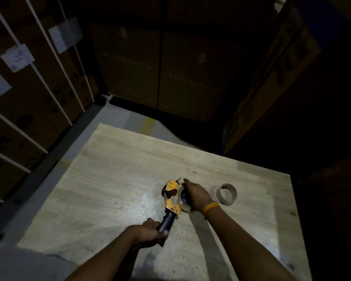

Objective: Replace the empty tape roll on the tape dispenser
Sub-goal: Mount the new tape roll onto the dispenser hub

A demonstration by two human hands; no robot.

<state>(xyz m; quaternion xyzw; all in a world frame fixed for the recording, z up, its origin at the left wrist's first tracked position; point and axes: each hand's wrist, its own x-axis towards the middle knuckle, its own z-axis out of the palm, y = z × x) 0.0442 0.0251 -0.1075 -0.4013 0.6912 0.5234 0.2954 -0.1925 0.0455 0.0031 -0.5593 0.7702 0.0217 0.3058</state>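
Observation:
A yellow and black tape dispenser point(171, 196) lies on the pale wooden table point(114, 171), its black handle pointing toward me. My left hand point(150, 233) is shut around that handle. A clear tape roll point(182, 201) sits at the dispenser's hub on its right side, and my right hand point(198, 194) covers it from above, fingers wrapped over it. An empty brown cardboard tape core point(226, 194) stands on the table just right of my right hand, untouched.
Stacked cardboard boxes with white straps and paper labels point(39, 78) rise on the left, more dark boxes point(170, 67) stand behind and to the right. Grey floor point(122, 116) shows past the table's far edge. The scene is dim.

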